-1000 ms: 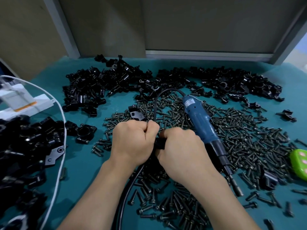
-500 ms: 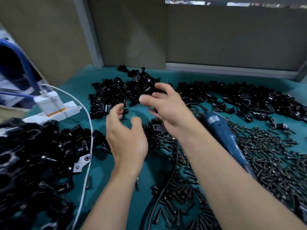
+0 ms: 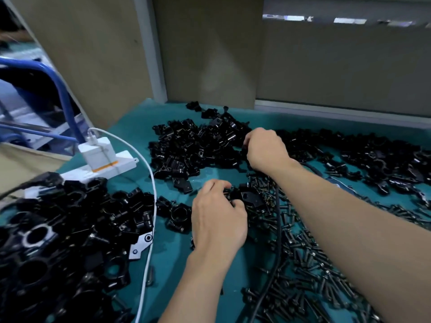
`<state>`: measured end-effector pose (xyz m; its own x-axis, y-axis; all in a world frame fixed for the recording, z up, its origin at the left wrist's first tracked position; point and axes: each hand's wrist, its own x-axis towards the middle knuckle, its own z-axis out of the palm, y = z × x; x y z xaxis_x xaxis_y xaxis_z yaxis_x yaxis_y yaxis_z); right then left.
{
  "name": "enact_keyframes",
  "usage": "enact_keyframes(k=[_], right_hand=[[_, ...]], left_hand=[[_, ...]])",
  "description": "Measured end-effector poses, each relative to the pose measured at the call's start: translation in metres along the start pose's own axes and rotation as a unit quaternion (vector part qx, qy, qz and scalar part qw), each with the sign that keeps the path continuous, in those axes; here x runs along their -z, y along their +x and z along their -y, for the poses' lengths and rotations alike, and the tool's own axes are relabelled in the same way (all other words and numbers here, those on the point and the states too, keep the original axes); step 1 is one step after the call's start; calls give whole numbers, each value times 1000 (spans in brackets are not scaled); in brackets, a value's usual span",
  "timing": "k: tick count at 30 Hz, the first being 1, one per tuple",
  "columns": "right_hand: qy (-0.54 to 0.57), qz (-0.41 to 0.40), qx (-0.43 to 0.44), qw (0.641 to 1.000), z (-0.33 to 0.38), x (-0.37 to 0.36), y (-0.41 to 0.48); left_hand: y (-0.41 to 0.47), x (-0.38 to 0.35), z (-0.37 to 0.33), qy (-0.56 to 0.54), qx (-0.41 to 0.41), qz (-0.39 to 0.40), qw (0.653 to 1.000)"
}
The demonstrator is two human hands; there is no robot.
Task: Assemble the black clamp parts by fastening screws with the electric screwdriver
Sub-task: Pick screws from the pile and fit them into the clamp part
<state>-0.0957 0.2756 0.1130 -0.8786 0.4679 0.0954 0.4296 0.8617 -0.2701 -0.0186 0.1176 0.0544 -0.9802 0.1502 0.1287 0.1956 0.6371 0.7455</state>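
Note:
My left hand (image 3: pixel 218 220) is curled round a black clamp part (image 3: pixel 248 198) at the near edge of the screw pile (image 3: pixel 303 248). My right hand (image 3: pixel 265 148) reaches further back with its fingers curled into the heap of loose black clamp parts (image 3: pixel 193 148); whether it holds one is hidden. My right forearm covers the electric screwdriver. Only its black cable (image 3: pixel 277 229) shows, running toward me across the screws.
A big heap of black clamps (image 3: pixel 58 229) fills the near left. A white power strip (image 3: pixel 105 166) with a charger and a white cable (image 3: pixel 149 206) lies at the left. More clamp parts (image 3: pixel 373 155) spread along the back right. Panels wall the teal table (image 3: pixel 170 271).
Both hands let go of the piece they held together. The left hand dropped onto a clamp part by the screws; the right reached back into the far heap. The view swung left.

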Motion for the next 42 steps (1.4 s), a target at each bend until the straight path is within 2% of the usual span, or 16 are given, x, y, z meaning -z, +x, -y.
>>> enact_keyframes(k=[4,6,8,10,12,15,21,24,27,29,31,33,36,39,42], right_hand=[[102,-106,-5,989,-6,11,-22],[241,-153,-43,957,-11,23,-34],[361,-182,-84,911,-18,35,-54],[419,-171,-107,885,-28,38,-84],[465,-117,-123,869,-39,33,-117],[512,-55,-129,847,-55,26,-159],[546,-102,-153,818,-70,20,-186],[543,-103,-140,821,-68,21,-188],[520,-71,-96,846,-72,27,-193],[460,-65,-69,883,-75,26,-197],[404,-51,-40,912,-73,20,-203],[407,-37,-26,912,-68,13,-205],[364,-110,-34,924,-67,10,-205],[375,-121,-63,917,-71,12,-203],[408,-100,-56,906,-69,12,-204]], left_hand=[[-1,1,-2,-2,1,-2,1000],[-3,4,-5,-18,-4,-18,1000],[-8,7,-9,-51,-37,-28,998],[-15,10,-17,-103,-91,5,991],[-22,9,-23,-144,-132,57,979],[-31,4,-26,-146,-177,95,969],[-39,-7,-29,-109,-229,156,955],[-42,-12,-29,-130,-239,160,949],[-41,-11,-25,-154,-233,99,955],[-38,-11,-25,-200,-184,62,960],[-35,-13,-26,-275,-92,68,955],[-32,-12,-29,-328,-17,92,940],[-36,-15,-30,-342,-26,156,926],[-38,-15,-31,-286,-22,179,941],[-36,-11,-34,-269,-1,160,950]])
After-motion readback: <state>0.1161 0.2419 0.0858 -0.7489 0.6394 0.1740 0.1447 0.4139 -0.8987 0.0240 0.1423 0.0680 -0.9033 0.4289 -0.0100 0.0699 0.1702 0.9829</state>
